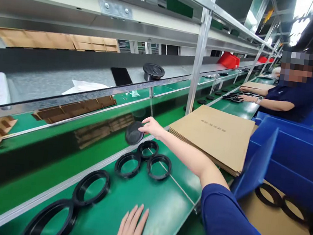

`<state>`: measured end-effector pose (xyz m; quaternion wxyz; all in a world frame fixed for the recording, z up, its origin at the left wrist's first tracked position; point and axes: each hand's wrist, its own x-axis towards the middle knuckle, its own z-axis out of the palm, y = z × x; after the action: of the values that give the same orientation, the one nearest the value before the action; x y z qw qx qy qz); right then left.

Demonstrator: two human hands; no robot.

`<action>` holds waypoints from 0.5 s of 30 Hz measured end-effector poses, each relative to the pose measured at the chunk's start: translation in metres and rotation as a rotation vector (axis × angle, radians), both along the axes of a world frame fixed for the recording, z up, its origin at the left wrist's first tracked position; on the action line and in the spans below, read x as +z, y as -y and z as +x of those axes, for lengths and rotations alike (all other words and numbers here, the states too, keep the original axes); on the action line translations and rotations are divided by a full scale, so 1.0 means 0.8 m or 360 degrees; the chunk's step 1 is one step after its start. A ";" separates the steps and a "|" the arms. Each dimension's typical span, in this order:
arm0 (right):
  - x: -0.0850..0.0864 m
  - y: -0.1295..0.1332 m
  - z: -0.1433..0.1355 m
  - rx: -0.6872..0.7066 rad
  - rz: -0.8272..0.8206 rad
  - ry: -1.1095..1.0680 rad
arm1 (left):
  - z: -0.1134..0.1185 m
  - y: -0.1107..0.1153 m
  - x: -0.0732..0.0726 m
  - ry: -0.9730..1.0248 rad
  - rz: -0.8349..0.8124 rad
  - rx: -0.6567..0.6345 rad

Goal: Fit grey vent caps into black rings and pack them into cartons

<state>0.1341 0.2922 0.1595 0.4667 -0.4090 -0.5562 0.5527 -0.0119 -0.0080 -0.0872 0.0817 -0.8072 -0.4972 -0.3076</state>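
The black disc (134,133) is lying to the left of the cardboard (211,135), and the right hand (151,127) is sitting between the two, so the disc is lying just left of the grip. The right hand is being much the nearer of the two; the left hand (132,230) is resting well apart, closer to the viewer than the cardboard. The disc is looking round and blurred, so it is showing no clear long axis; it is turning its broad face toward the viewer and hanging over the green strip (95,157). Whether it is touching that strip, I cannot tell.

The right hand's thumb and fingers are closing on the disc's right edge, leaving most of the face uncovered. The left hand is holding nothing: its palm is facing down on the worktop (174,210), fingers lying straight and slightly parted.

Left of the cardboard and nearer the viewer, three rings are grouping together: a far ring (157,149), just below the right hand, a left ring (118,166) and a right ring (149,166). Two larger-looking rings are lying farther left.
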 end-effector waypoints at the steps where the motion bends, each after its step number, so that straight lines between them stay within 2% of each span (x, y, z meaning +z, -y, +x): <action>1: -0.001 0.032 0.003 0.0282 -0.0034 0.0039 | 0.003 0.003 0.016 0.0191 -0.0166 -0.0031; 3: -0.003 0.095 0.014 0.0902 -0.0111 0.0151 | 0.014 0.014 0.052 0.0856 -0.0544 0.0063; 5: -0.006 0.149 0.027 0.1405 -0.0172 0.0283 | 0.029 0.026 0.090 0.1820 -0.0804 0.0186; 6: -0.007 0.172 0.033 0.1591 -0.0194 0.0348 | 0.037 0.031 0.107 0.2263 -0.0953 0.0144; 8: -0.011 0.212 0.040 0.1878 -0.0244 0.0491 | 0.051 0.044 0.133 0.2814 -0.1416 -0.0093; 9: -0.013 0.229 0.041 0.1961 -0.0271 0.0561 | 0.056 0.051 0.143 0.2960 -0.1701 -0.0285; 11: -0.016 0.257 0.038 0.1953 -0.0303 0.0660 | 0.064 0.070 0.153 0.3061 -0.2147 -0.0661; 13: -0.018 0.278 0.033 0.1856 -0.0234 0.0730 | 0.065 0.092 0.155 0.3076 -0.2301 -0.0895; 15: -0.020 0.291 0.027 0.1858 0.0001 0.0838 | 0.062 0.111 0.149 0.3100 -0.2274 -0.0954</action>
<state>0.1556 0.0593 0.1437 -0.0632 -0.1606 -0.7835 0.5969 0.0377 -0.0972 0.0318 -0.8514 -0.1887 -0.2032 -0.4452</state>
